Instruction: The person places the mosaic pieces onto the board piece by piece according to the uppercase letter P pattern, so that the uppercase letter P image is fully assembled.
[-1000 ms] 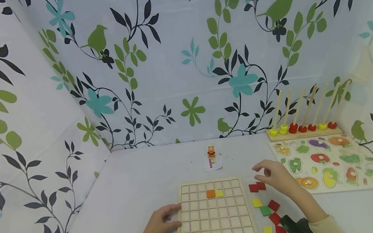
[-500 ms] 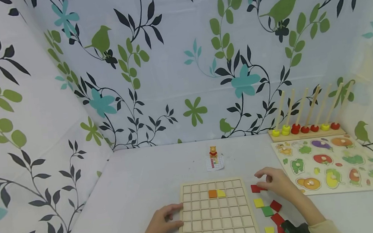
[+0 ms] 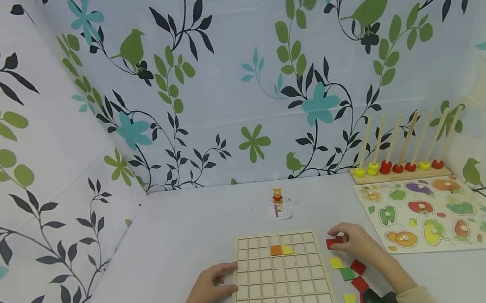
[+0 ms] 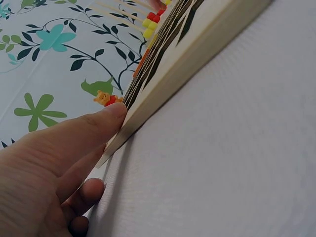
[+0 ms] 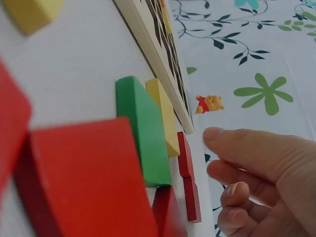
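A wooden grid board (image 3: 279,277) lies in front of me, with an orange square tile (image 3: 276,250) and a yellow quarter-round tile (image 3: 286,249) in its cells. My left hand (image 3: 208,289) rests at the board's left side; the left wrist view shows a fingertip (image 4: 117,109) on the edge. My right hand (image 3: 357,243) is low over two red tiles (image 3: 330,244) right of the board, partly covering them. In the right wrist view its thumb and fingers are apart with nothing between them. Nearer me lie a yellow square tile (image 3: 336,263) and a green tile (image 3: 347,273).
More red tiles (image 3: 360,284) and a yellow quarter-round tile (image 3: 349,300) lie near my right wrist. A small bear figurine (image 3: 277,196) stands behind a paper pattern card (image 3: 280,212). At right are a vegetable puzzle board (image 3: 445,222) and a peg stand (image 3: 401,175) with beads.
My right hand has come down and slightly nearer me, onto the red tiles, its thumb and fingers still spread. The left hand stays at the board's edge. The head view has shifted slightly.
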Motion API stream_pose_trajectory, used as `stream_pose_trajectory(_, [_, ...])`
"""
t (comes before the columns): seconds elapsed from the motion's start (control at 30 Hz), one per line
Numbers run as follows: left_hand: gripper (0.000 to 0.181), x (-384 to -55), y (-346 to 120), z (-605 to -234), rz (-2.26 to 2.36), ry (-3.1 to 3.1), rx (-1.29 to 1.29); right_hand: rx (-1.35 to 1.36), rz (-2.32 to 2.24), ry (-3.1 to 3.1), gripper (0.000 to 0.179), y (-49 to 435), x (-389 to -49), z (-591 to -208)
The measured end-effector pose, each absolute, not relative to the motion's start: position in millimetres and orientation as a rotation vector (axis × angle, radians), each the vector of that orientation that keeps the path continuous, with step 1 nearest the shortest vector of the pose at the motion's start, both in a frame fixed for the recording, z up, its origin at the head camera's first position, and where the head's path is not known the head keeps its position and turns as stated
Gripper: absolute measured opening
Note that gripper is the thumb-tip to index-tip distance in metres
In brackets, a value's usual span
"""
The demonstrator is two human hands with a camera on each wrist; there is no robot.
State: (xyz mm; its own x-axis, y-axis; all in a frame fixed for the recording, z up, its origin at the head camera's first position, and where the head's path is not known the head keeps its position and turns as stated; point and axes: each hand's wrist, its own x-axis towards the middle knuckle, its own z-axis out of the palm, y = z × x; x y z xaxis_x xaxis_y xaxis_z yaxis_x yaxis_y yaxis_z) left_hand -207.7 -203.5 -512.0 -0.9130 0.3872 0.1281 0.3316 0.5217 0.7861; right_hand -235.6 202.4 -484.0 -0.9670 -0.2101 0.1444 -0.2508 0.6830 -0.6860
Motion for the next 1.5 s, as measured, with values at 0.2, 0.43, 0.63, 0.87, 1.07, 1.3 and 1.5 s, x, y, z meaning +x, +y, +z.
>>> stream_pose_trajectory(0.2, [0.048, -200.7, -197.8, -493.2, 1.409, 2.649, 0.638, 0.353, 1.156, -2.897, 0.032, 199.8, -235.0, -484.5])
stream_pose_trajectory(0.43, [0.047, -191.7, -191.9, -478.8, 1.411, 2.643, 0.598, 0.421, 1.135, -2.890, 0.027, 200.6, -234.8, -488.3])
stream_pose_trajectory(0.63, [0.047, -196.2, -196.0, -486.9, 1.419, 2.641, 0.597, 0.473, 1.114, -2.867, 0.025, 200.6, -234.8, -490.1])
stream_pose_trajectory(0.87, [0.050, -210.6, -203.6, -508.3, 1.361, 2.700, 0.636, 0.492, 1.068, -2.839, 0.025, 196.5, -234.1, -482.4])
stream_pose_trajectory(1.07, [0.051, -207.8, -204.2, -513.3, 1.366, 2.681, 0.612, 0.565, 1.070, -2.825, 0.025, 191.9, -230.3, -474.0])
stream_pose_trajectory(1.3, [0.050, -204.3, -204.2, -516.6, 1.397, 2.657, 0.594, 0.633, 1.020, -2.771, 0.024, 185.3, -227.5, -463.1])
stream_pose_trajectory(1.5, [0.051, -208.1, -204.0, -514.0, 1.379, 2.684, 0.594, 0.776, 1.029, -2.615, 0.022, 168.8, -232.9, -448.4])
